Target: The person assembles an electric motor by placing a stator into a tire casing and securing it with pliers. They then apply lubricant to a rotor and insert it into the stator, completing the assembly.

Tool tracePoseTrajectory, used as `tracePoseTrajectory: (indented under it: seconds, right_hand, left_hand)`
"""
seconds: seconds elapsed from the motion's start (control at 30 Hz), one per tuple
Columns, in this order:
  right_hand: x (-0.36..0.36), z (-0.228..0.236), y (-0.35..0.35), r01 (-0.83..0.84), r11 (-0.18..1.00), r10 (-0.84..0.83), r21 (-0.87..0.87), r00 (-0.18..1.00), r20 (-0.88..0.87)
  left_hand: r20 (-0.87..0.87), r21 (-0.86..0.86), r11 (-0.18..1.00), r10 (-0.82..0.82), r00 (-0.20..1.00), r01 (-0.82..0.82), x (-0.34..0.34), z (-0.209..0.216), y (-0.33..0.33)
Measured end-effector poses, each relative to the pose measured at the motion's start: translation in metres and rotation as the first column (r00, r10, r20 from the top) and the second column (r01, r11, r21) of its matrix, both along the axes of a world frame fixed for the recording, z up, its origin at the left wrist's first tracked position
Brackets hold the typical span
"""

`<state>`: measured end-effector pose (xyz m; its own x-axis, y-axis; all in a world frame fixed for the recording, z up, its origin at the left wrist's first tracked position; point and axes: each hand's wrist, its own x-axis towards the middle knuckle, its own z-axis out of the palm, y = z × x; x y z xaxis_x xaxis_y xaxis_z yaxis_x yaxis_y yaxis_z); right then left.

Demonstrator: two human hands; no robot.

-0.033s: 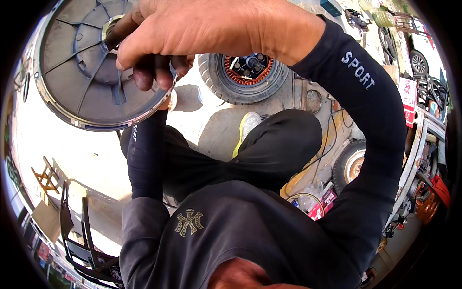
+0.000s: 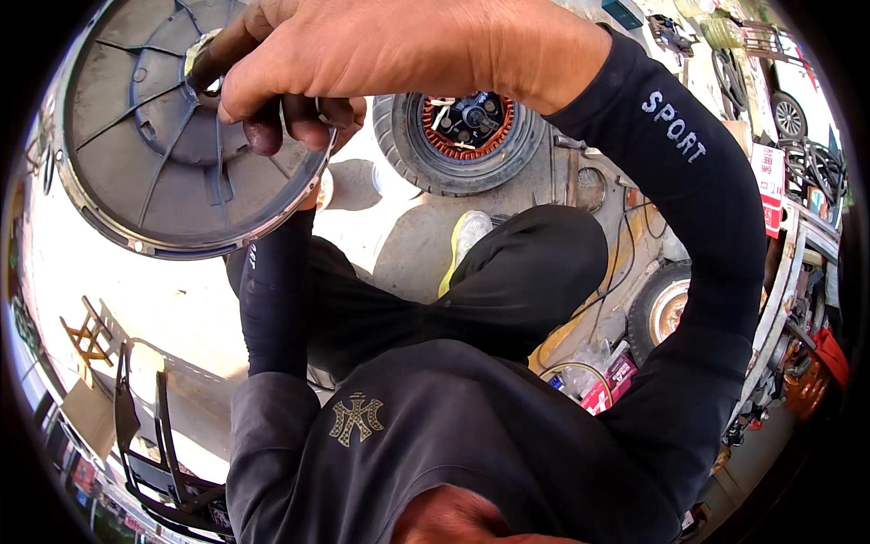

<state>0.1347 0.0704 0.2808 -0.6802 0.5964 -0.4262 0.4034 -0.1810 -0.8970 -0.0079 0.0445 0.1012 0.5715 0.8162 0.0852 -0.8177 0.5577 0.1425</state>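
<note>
A round grey motor cover (image 2: 100,172) with radial ribs and a metal rim is held up at the upper left, its ribbed inside facing me. My right hand (image 2: 362,54) reaches across from the right, its dirty index finger at the pale ring (image 2: 198,53) around the cover's central hole. The thumb presses close by and the other fingers curl down in front of the cover. My left hand (image 2: 312,201) meets the cover's lower right rim from beneath; only a bit near the wrist shows, its fingers hidden behind the cover.
A tyred wheel with an exposed copper-red motor coil (image 2: 467,145) lies on the ground beyond my knees. Another small wheel (image 2: 662,313) is at the right, near black cables and a pink box (image 2: 612,381). A black chair frame (image 2: 163,453) stands at the lower left.
The motor cover has shifted slightly down and left, and turned a little. My right hand has moved only slightly with it.
</note>
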Motion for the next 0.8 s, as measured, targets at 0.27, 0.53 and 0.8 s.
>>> tracePoseTrajectory:
  seconds: [0.27, 0.53, 0.8]
  right_hand:
    - [0.025, 0.000, 0.021, -0.743, 0.016, -0.263, 0.669, 0.642, 0.720]
    - [0.043, -0.003, 0.015, -0.513, 0.112, -0.065, 0.851, 0.851, 0.522]
    - [0.165, -0.032, -0.019, 0.315, 0.821, -0.455, 0.476, 0.865, 0.212]
  left_hand:
    - [0.424, -0.044, 0.836, -0.480, 0.768, 0.547, 0.003, -0.013, 0.041]
    - [0.342, -0.080, 0.837, -0.487, 0.804, 0.541, 0.009, -0.006, 0.045]
    - [-0.766, 0.613, 0.790, 0.596, 0.240, -0.008, -0.005, -0.034, 0.058]
